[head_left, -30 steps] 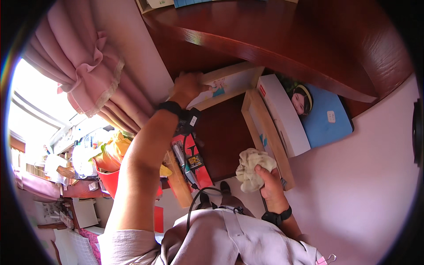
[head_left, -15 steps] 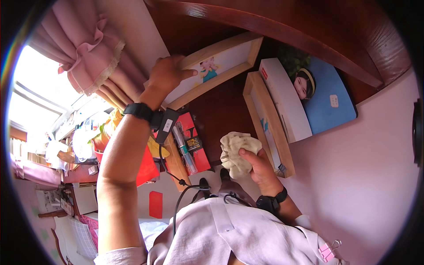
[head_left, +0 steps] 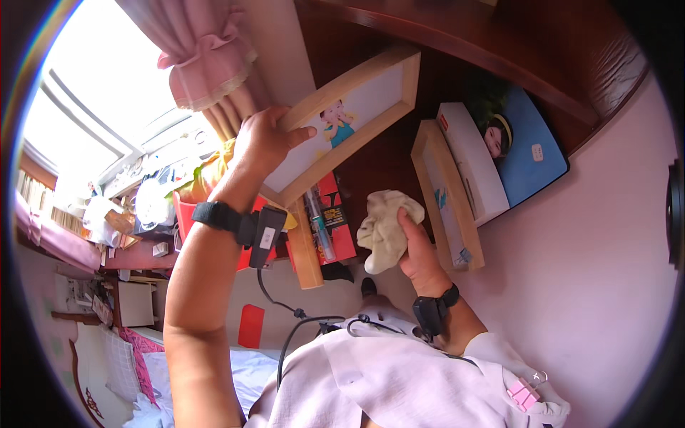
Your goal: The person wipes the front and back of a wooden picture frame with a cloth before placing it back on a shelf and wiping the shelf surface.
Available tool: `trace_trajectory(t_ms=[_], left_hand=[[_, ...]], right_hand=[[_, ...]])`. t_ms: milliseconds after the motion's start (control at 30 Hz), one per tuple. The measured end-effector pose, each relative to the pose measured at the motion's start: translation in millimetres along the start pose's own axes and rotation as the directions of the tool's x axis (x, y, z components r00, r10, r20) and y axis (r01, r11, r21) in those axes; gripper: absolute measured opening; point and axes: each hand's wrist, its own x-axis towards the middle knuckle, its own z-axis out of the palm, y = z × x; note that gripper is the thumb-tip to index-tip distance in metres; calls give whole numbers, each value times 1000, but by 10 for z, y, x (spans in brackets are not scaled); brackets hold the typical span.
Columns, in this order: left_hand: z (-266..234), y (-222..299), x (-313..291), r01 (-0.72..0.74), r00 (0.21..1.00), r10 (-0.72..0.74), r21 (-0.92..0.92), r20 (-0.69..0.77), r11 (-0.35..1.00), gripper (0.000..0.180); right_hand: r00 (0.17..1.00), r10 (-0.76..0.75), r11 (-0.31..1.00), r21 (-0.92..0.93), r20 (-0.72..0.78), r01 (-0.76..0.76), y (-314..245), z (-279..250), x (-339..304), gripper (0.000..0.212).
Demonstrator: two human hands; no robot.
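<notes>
My left hand (head_left: pixel 267 143) grips the left end of a wooden picture frame (head_left: pixel 314 178), thumb over its face and fingers behind the edge. The frame holds a photo of a child in a teal top and tilts up to the right above the dark desk. My right hand (head_left: pixel 419 250) is closed on a crumpled cream cloth (head_left: pixel 389 225), held in the air short of the frame. A second wooden picture frame (head_left: pixel 464 235) leans beside a white box (head_left: pixel 474 164), to the right of the cloth.
Behind the white box stands a blue panel (head_left: pixel 531 164) with a portrait. Red packages with pens (head_left: pixel 332 228) lie by a wooden strip (head_left: pixel 305 257). A dark wooden shelf edge (head_left: pixel 457 36) crosses overhead. Pink curtain (head_left: pixel 207 57) and window are at left; a bed (head_left: pixel 250 364) is lower left.
My view has shifted, moving the surroundings at left rightward. The left hand keeps its hold on the picture frame. The cloth has changed shape in my right hand and hangs looser.
</notes>
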Motion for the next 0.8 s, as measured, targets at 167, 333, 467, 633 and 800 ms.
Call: trace_trajectory(t_ms=[167, 333, 467, 633, 800], left_hand=[[-169, -184, -420, -17, 1000, 11, -215, -27, 977, 57], [-406, -175, -998, 59, 994, -75, -195, -73, 979, 64], [-734, -146, -1530, 114, 993, -116, -152, -5, 982, 56], [-1043, -218, -2271, 91, 996, -92, -285, 8, 954, 43], [-1246, -432, -3149, 70, 993, -97, -312, -71, 947, 43]], right_hand=[[997, -57, 988, 144, 50, 49, 166, 45, -30, 45], [992, -117, 927, 355, -35, 122, 420, 8, 4, 44], [992, -124, 904, 414, 25, 102, 594, 110, -18, 48], [984, -136, 895, 440, 115, 72, 653, 389, -319, 51], [973, -62, 886, 461, 222, -49, 738, 643, -582, 60]])
